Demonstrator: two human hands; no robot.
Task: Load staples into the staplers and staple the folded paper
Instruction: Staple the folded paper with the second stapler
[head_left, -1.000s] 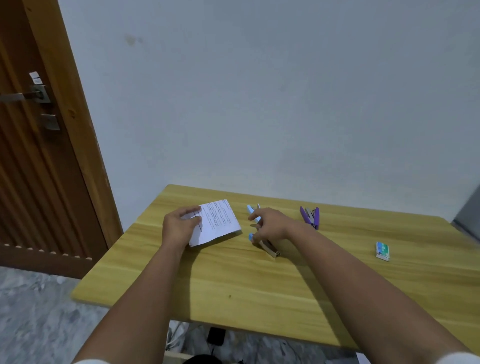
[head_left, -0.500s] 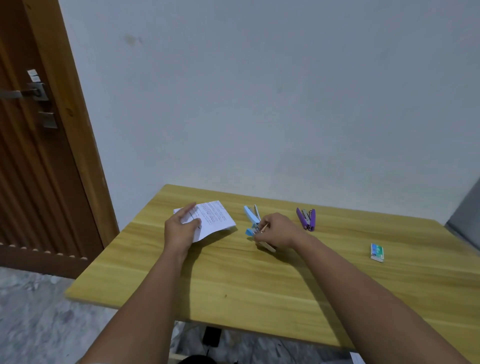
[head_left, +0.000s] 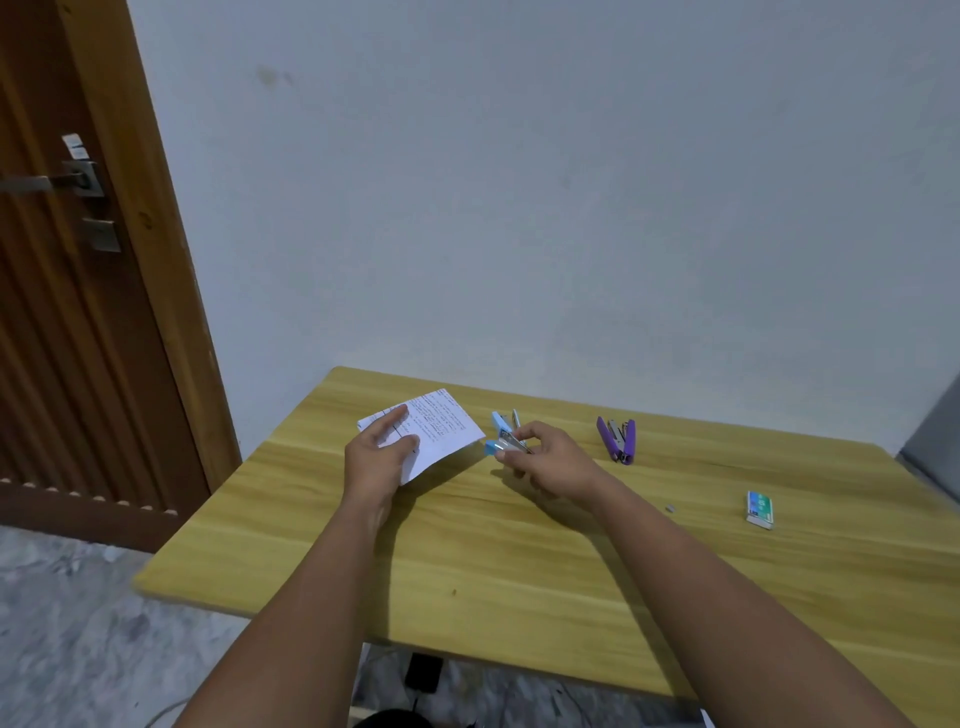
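**Ana:** Hands first. What is each one doing?

**Ben:** The left hand (head_left: 382, 460) lies on the folded paper (head_left: 436, 428) at the far left part of the wooden table (head_left: 519, 561). Its forefinger is stretched out along the sheet and its thumb presses the near edge. The paper's right corner sits lifted a little off the wood and casts a shadow under it.

**Ana:** And the right hand?

**Ben:** The right hand (head_left: 550, 462) grips the blue stapler (head_left: 501, 434), just to the right of the paper. Its fingertips curl round the stapler's metal middle part. The blue top is swung up and open, pointing away towards the wall, and a blue end piece pokes out to the left of the fingers, close to the paper's corner. I cannot tell whether that piece touches the paper.

**Ana:** Where is the other stapler?

**Ben:** The purple stapler (head_left: 618, 439) lies on the table to the right of the right hand, apart from it. It is opened out too, with its metal rail showing between the two purple arms.

**Ana:** Any staples in sight?

**Ben:** A small staple box (head_left: 759, 510), green and white, rests well over to the right. Between it and the right forearm lies a tiny grey bit (head_left: 671, 508), too small to make out.

**Ana:** What surrounds the table?

**Ben:** A pale wall (head_left: 519, 182) stands behind it, and a brown wooden door (head_left: 67, 312) with a metal handle (head_left: 47, 182) is on the left.
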